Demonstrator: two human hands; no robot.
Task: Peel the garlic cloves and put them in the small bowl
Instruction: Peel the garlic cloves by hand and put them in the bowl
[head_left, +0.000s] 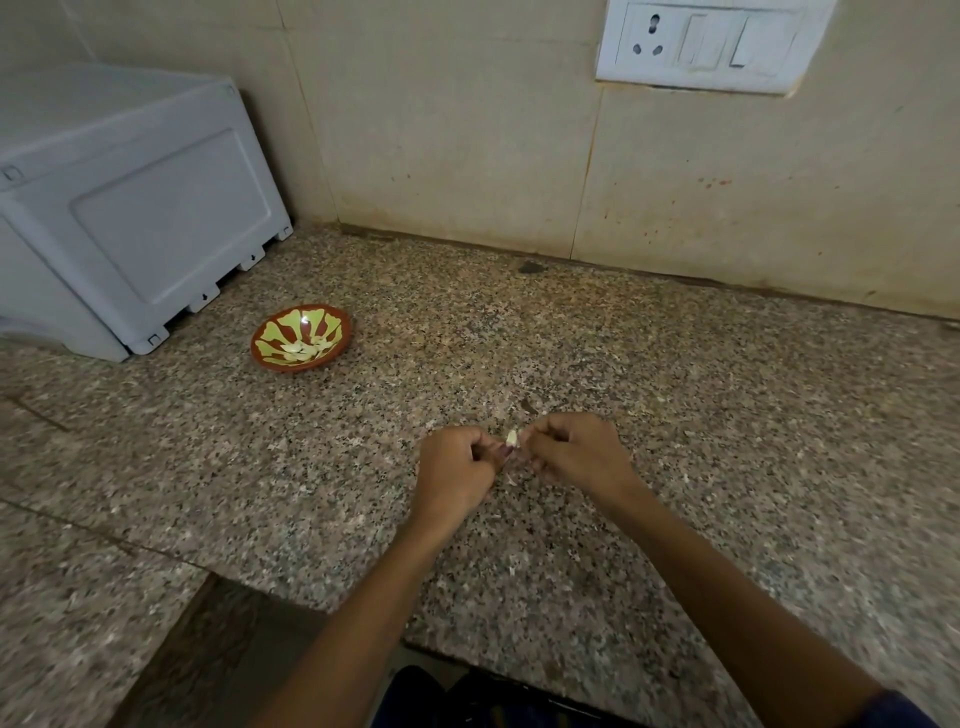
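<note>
I'd keep both hands, left hand (457, 467) and right hand (569, 449), pinching the small pale garlic clove (512, 438) (skin partly on, I judge), peeling over the speckled granite bench (727, 415).

Dim, warm indoor light. A small glare spot shines in the bowl (301, 338) at left. Frame edges bend and blur, especially lower right; shadows are soft.

Over the speckled counter (675, 415), the left hand (457, 467) and right hand (571, 452) pinch one garlic clove (512, 438) between curled fingers (535, 434). Well apart to the left, the small bowl (332, 358) holds peeled cloves (304, 349) beside a grey appliance (130, 208).
</note>
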